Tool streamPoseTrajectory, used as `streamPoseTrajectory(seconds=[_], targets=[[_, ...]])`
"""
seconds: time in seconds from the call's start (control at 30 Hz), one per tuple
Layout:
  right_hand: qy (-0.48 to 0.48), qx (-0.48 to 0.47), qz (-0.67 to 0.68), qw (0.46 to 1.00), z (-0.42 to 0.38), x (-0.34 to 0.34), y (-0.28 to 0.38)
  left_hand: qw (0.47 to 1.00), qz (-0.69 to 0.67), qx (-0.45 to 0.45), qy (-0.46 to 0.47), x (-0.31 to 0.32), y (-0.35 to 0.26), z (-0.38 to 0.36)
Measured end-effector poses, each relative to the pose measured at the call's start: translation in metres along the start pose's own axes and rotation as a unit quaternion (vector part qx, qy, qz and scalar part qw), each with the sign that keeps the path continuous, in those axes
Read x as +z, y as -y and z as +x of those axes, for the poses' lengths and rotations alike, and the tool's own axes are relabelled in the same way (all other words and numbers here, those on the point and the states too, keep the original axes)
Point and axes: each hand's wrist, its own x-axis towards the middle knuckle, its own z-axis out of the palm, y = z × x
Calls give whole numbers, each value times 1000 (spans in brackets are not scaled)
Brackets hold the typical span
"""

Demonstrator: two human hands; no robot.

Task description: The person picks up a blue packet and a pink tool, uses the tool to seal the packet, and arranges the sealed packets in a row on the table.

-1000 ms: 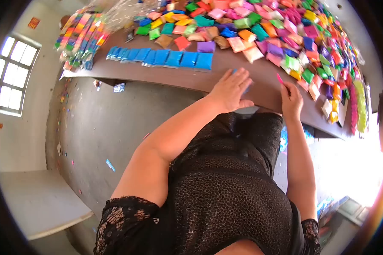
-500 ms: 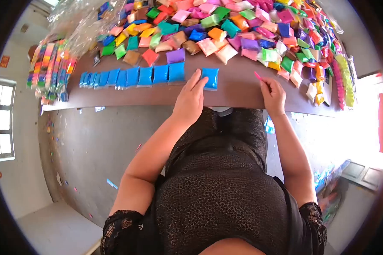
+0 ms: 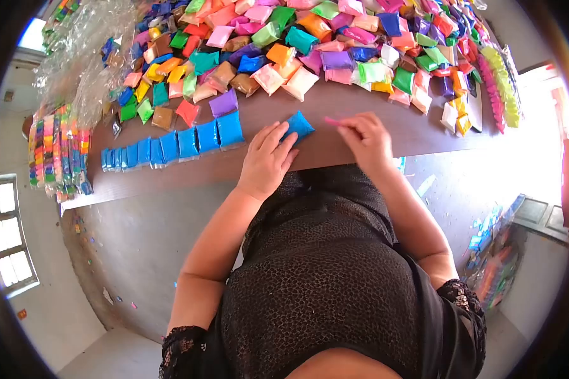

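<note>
A blue packet (image 3: 301, 124) lies tilted on the brown table, apart from the row. My left hand (image 3: 263, 161) rests at its left edge, fingers stretched out and touching it; the fingers cover its left corner. To the right, my right hand (image 3: 369, 143) is closed on a thin pink stick (image 3: 333, 121) that points left toward the blue packet. A row of several blue packets (image 3: 188, 143) lies to the left of my left hand, the packets shrinking in view toward the far left.
A large heap of many-coloured packets (image 3: 300, 41) covers the back of the table (image 3: 335, 148). Bundled strips of packets (image 3: 58, 148) lie at the left, below clear plastic wrap (image 3: 85, 66). Pink and yellow-green strips (image 3: 501, 95) lie at the right.
The view has turned somewhat. My right hand has moved left with the pink stick, closer to the single blue packet. That packet has turned from straight to tilted, my left hand still at it.
</note>
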Motion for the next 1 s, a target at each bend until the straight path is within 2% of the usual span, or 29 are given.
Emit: streamPoseTrajectory(seconds=[0.03,0.07,0.13,0.27,0.37,0.43,0.53,0.63,0.7,0.77,0.83,0.9,0.93,0.97,1.0], targets=[[32,-65,-18,997,-1,9,6,1000,11,4,-4,2,1,-1],[32,-61,-17,997,-1,18,12,1000,10,5,0,3,2,-1],[91,-60,-26,994,-1,33,22,1000,10,-2,-24,1,-1,3],[84,-74,-76,991,9,41,21,1000,-10,-9,-20,4,1,4],[84,-46,-88,992,17,36,18,999,-14,-28,-21,1,-2,7],[66,-104,-85,989,14,39,22,999,-5,-27,-37,-1,-2,7],[101,-114,-124,981,10,44,32,998,-13,-43,-35,1,-2,5],[84,-97,-153,980,18,42,23,998,-17,-43,-32,1,-2,5],[93,-104,-149,979,14,40,29,999,-14,-42,-32,1,-2,5],[163,-120,-160,966,7,45,37,999,-12,-38,-34,1,-1,5],[167,-124,-174,963,12,44,32,998,-12,-43,-36,3,-1,4],[95,-75,-204,971,26,39,18,998,-14,-43,-36,2,-1,5],[82,-45,-159,983,28,36,16,998,-17,-40,-34,2,-1,5],[81,-45,-160,983,26,37,16,999,-17,-39,-34,2,-1,5],[109,-107,-157,976,22,39,20,999,-14,-40,-32,1,-1,5]])
